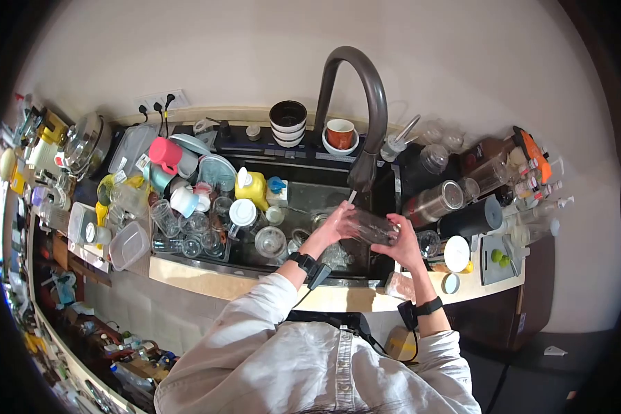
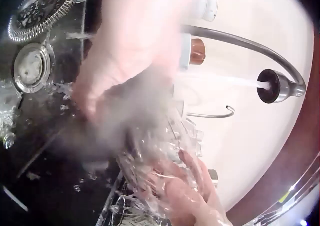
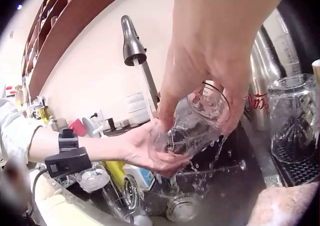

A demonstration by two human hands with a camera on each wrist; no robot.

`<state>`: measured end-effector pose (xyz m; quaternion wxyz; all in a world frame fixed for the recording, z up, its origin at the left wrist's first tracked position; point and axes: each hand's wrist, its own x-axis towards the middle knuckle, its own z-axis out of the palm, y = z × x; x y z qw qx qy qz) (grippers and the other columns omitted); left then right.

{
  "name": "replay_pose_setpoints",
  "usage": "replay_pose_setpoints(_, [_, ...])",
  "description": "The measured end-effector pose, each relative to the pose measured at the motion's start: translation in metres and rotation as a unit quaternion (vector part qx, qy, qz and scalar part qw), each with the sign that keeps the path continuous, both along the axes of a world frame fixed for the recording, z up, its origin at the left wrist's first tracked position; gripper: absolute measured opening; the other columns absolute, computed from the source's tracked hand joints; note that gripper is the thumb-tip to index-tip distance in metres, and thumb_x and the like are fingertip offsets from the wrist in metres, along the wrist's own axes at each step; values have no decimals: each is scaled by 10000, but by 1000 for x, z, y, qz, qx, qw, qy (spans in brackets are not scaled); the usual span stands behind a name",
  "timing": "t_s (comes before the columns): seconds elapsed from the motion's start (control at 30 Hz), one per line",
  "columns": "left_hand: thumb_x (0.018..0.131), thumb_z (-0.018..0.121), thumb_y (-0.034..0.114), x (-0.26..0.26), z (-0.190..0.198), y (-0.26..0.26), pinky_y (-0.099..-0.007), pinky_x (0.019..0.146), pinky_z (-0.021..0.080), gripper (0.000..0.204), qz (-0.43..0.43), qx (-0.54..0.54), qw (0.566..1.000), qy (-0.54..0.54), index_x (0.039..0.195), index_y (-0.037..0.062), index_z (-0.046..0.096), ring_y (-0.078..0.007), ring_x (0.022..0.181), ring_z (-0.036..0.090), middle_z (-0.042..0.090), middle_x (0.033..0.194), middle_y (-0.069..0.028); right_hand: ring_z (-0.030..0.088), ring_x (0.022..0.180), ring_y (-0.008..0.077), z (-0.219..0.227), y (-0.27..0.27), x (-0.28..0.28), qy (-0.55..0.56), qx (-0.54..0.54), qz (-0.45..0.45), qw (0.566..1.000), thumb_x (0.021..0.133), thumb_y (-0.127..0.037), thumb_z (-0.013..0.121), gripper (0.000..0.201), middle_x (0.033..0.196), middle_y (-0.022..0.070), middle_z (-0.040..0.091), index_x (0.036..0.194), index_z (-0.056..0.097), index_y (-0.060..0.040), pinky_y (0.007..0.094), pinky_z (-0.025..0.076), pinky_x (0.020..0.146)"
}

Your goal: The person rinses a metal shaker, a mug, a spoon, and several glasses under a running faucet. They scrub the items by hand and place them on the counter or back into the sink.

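A clear patterned glass is held on its side between both hands, over the dark sink. My left hand grips the end nearer the tap, fingers curled round it in the right wrist view; the left wrist view blurs this hand. My right hand holds the other end, thumb and fingers spread around the circular edge. Water runs from the dark tap onto the left hand and the glass, and drops fall off its underside. Below, the sink drain shows.
Left of the sink, many cups and containers crowd the counter, including a pink mug. A yellow bottle and a coiled strainer are nearby. Stacked bowls stand behind. To the right are a steel Coca-Cola tumbler and a cut-glass vessel.
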<state>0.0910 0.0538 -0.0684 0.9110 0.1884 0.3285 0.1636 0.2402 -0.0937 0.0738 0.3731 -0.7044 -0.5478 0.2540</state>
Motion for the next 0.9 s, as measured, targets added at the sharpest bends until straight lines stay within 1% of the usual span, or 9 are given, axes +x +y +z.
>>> replay_pose_setpoints(0.07, [933, 436, 600, -8, 5, 5, -420, 774, 542, 576, -38, 1, 999, -37, 1214, 104, 525, -270, 884, 626, 602, 1009, -99, 586, 1045, 214, -2, 1, 4, 256, -49, -62, 964, 733, -91, 819, 708, 1256, 89, 450, 1318, 422, -97, 329, 537, 850])
replay_pose_setpoints(0.13, [964, 420, 541, -7, 4, 6, -357, 775, 525, 513, -11, 52, 998, -28, 1183, 98, 556, -230, 890, 614, 583, 950, -72, 583, 1036, 248, -4, 6, 7, 341, -85, -102, 931, 826, -242, 754, 643, 1267, 125, 445, 1340, 394, -103, 385, 536, 852])
replay_pose_setpoints(0.33, [947, 535, 418, 2, 48, -12, -290, 771, 476, 429, 110, 322, 925, 168, 1171, 60, 611, -162, 876, 598, 578, 988, -63, 561, 992, 337, -57, 24, 10, 519, -200, -250, 793, 869, -559, 598, 691, 1203, 182, 464, 1337, 382, -100, 492, 517, 858])
replay_pose_setpoints(0.43, [900, 624, 306, 1, 53, -8, -272, 778, 470, 366, 182, 461, 847, 192, 1121, 16, 642, -156, 900, 601, 577, 1054, -90, 579, 897, 336, -67, 27, 11, 553, -243, -238, 761, 858, -563, 610, 681, 1097, 177, 495, 1302, 402, -92, 423, 551, 763])
replay_pose_setpoints(0.5, [916, 591, 293, -5, 53, -4, -277, 805, 467, 333, 175, 455, 859, 154, 1097, 20, 653, -167, 936, 604, 581, 1072, -90, 596, 861, 323, -62, 29, 8, 567, -266, -235, 743, 869, -536, 612, 631, 1040, 158, 528, 1283, 413, -103, 358, 556, 682])
replay_pose_setpoints(0.63, [927, 537, 352, -17, 31, 6, -299, 801, 471, 349, 165, 404, 892, 121, 1058, 54, 662, -190, 936, 610, 597, 1089, -83, 591, 940, 252, -39, 27, -5, 503, -157, -167, 833, 884, -328, 665, 492, 1027, 113, 547, 1257, 429, -110, 339, 557, 718])
replay_pose_setpoints(0.73, [944, 469, 408, -31, 41, 11, -357, 854, 464, 391, 48, 70, 989, 122, 1132, 95, 610, -183, 980, 595, 635, 1076, -41, 562, 1014, 194, -21, 22, -23, 342, -17, -72, 937, 838, -147, 724, 491, 1099, 72, 515, 1239, 444, -104, 320, 543, 775])
replay_pose_setpoints(0.83, [871, 508, 560, -41, 55, 7, -471, 782, 472, 506, 3, -7, 993, 118, 1135, 137, 593, -225, 957, 599, 638, 1078, -72, 519, 1083, 158, -23, 25, -17, 199, 55, 32, 978, 751, -30, 784, 562, 1191, 28, 437, 1213, 469, -89, 289, 513, 831])
replay_pose_setpoints(0.9, [856, 517, 591, -39, 59, 4, -476, 772, 470, 530, -5, -26, 992, 125, 1108, 132, 597, -234, 927, 604, 644, 1055, -82, 534, 1067, 164, -23, 25, -15, 241, 47, 38, 969, 745, -33, 788, 547, 1192, 31, 440, 1197, 482, -83, 289, 508, 837])
